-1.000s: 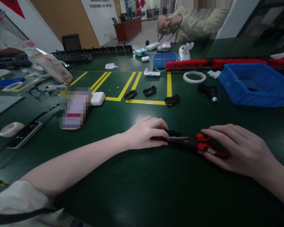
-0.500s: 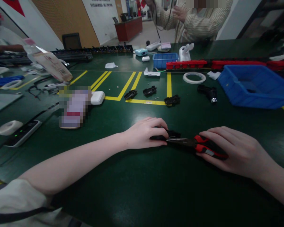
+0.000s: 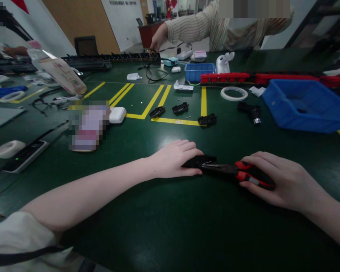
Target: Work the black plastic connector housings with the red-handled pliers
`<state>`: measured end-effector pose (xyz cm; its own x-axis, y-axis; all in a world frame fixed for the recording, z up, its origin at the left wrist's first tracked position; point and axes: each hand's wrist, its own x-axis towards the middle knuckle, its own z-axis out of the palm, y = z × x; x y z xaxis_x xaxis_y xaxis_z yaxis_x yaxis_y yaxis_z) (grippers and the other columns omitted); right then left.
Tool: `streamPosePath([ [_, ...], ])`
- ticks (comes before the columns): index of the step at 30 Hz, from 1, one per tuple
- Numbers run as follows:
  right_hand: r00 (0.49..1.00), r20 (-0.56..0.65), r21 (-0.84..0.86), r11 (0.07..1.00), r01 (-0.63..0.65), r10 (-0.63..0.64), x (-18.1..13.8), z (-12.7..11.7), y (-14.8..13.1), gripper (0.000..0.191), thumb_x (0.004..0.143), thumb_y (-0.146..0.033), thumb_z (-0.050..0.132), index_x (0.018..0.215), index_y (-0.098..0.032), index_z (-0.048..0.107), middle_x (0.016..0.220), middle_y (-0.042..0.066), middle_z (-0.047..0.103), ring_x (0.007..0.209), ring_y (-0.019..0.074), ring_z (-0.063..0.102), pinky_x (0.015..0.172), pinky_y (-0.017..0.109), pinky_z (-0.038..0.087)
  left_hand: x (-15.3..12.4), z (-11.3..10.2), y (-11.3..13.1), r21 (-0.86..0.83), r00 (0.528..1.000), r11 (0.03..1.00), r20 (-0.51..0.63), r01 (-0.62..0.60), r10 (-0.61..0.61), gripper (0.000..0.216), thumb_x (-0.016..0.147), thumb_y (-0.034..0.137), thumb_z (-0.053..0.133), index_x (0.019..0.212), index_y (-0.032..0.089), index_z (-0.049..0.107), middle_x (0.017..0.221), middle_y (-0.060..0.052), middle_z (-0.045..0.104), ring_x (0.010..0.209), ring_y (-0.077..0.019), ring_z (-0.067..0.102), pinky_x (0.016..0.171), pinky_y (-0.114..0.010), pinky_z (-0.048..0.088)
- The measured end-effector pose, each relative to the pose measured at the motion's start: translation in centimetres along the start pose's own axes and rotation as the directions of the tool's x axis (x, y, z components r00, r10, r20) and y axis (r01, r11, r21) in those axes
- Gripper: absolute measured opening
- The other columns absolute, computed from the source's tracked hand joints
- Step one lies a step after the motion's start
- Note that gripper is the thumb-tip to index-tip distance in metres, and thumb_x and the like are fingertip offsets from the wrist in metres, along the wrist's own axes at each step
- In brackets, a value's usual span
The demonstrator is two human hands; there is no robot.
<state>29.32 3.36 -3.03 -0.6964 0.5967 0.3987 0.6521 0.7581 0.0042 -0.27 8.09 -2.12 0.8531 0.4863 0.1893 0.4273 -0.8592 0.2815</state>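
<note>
Head view: elongated black part (image 3: 197,161) at tips of red-and-black pliers (image 3: 234,170)

The single view looks from the wearer's head, above the near edge of the bench (image 3: 164,223), facing forward and down across it. The left hand (image 3: 177,160) and right hand (image 3: 286,181) lie close below the lens, the wearer's left sleeve (image 3: 17,234) closer yet. The bench's far edge and the wall (image 3: 119,30) beyond stand much farther off.
</note>
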Motion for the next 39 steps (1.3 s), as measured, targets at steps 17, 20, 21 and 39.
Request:
streamPosePath([
  [17, 0.992, 0.043, 0.140, 0.982, -0.125, 0.120, -0.2, 0.4, -1.4, 0.034, 0.087, -0.044, 0.053, 0.108, -0.018, 0.055, 0.093, 0.010, 0.063, 0.074, 0.0192, 0.063, 0.060, 0.031, 0.055, 0.1, 0.0, -0.1, 0.182, 0.998, 0.982, 0.048, -0.058, 0.050, 0.043, 0.087, 0.057, 0.050, 0.082, 0.015, 0.057, 0.079, -0.004, 0.059, 0.068, -0.0166, 0.052, 0.060, -0.028, 0.040],
  [20, 0.993, 0.029, 0.141, 0.983, -0.114, 0.111, 0.0, 0.4, -1.1, 0.034, 0.086, -0.044, 0.053, 0.107, -0.017, 0.056, 0.093, 0.010, 0.063, 0.074, 0.0192, 0.063, 0.059, 0.031, 0.054, 0.1, 0.0, -0.1, 0.169, 0.997, 0.984, 0.052, -0.063, 0.055, 0.043, 0.087, 0.057, 0.050, 0.081, 0.015, 0.057, 0.079, -0.003, 0.059, 0.068, -0.0165, 0.052, 0.061, -0.029, 0.040],
  [21, 0.995, 0.025, 0.140, 0.985, -0.104, 0.101, 0.0, 0.4, -1.0, 0.034, 0.086, -0.044, 0.053, 0.107, -0.017, 0.056, 0.092, 0.010, 0.063, 0.073, 0.0192, 0.063, 0.059, 0.031, 0.054, 0.1, -0.1, -0.2, 0.161, 0.997, 0.985, 0.054, -0.064, 0.056, 0.043, 0.088, 0.057, 0.050, 0.081, 0.015, 0.056, 0.079, -0.003, 0.059, 0.068, -0.0163, 0.052, 0.062, -0.029, 0.041],
  [39, 1.000, -0.024, 0.104, 0.995, -0.009, 0.011, 0.6, 0.0, -1.1, 0.032, 0.085, -0.041, 0.054, 0.105, -0.017, 0.057, 0.090, 0.010, 0.066, 0.072, 0.0183, 0.066, 0.058, 0.027, 0.056, 0.1, 0.1, -0.4, 0.118, 0.989, 0.984, 0.072, -0.137, 0.129, 0.043, 0.086, 0.058, 0.054, 0.079, 0.016, 0.056, 0.076, -0.002, 0.058, 0.068, -0.0163, 0.052, 0.062, -0.029, 0.039],
])
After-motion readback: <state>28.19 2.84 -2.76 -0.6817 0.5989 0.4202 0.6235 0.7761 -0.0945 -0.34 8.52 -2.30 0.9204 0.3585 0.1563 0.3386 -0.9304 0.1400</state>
